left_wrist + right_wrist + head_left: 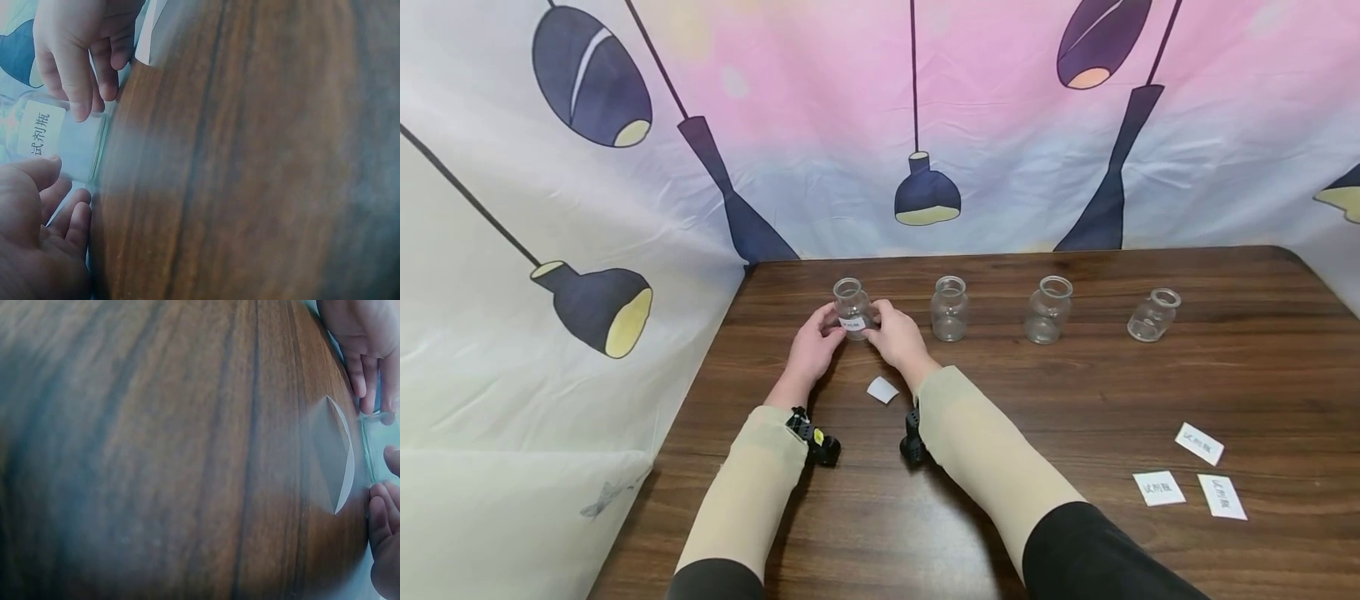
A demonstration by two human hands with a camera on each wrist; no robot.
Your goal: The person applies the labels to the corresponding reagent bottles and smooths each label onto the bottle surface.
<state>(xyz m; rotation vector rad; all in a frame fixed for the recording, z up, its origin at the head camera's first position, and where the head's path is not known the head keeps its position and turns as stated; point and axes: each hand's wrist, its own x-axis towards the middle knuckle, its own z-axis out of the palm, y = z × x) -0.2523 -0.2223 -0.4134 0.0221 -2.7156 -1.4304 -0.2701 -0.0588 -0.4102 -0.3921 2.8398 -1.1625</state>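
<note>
A clear glass bottle (852,310) with a white printed label (852,323) on its front stands upright near the back left of the table. From its left side my left hand (813,347) holds it, thumb at the front by the label and fingers bent behind. My right hand (901,337) grips the opposite side, its thumb on the front of the glass. In the left wrist view the label (41,128) lies flat on the bottle between both thumbs. A small curled white paper piece (882,390) lies on the table just in front of the bottle.
Three more glass bottles without labels stand in a row to the right: one (950,310), a second (1048,312) and a shorter one (1153,316). Three printed white labels (1159,488) lie at the front right of the wooden table (1000,433). A patterned cloth (842,167) hangs behind.
</note>
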